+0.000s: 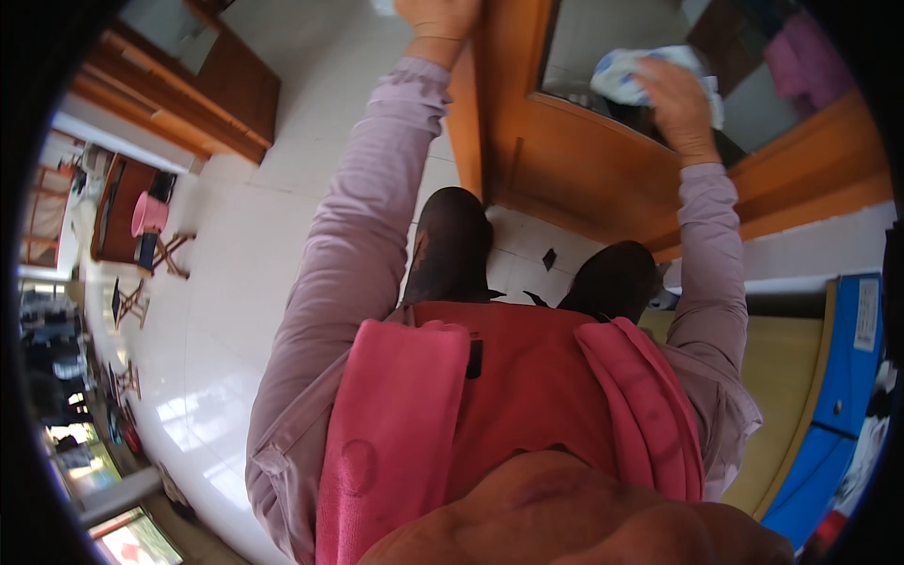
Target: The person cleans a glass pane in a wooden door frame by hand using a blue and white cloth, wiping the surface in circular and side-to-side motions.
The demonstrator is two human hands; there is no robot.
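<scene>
My right hand (pixel 676 106) presses a crumpled white and blue cloth (pixel 614 74) against the reflective glass panel (pixel 575 42) of a brown wooden door (pixel 565 162). Pink towel and other shapes show as reflections in that glass. At the top rim of the view, my left hand (pixel 439 18) is beside the upright edge of the door (pixel 470 120). Its fingers are cut off by the frame, so their grip is hidden. Both arms reach forward in mauve sleeves, and a pink towel (pixel 395 395) hangs around my neck.
Another wooden door or frame (pixel 233 85) stands to the left beyond pale floor tiles (pixel 233 261). Farther left are folding stools (pixel 169 251) and a pink bucket (pixel 150 214). Close on my right lie a yellowish surface (pixel 756 395) and blue boxes (pixel 840 367). A small dark scrap (pixel 549 259) is on the floor.
</scene>
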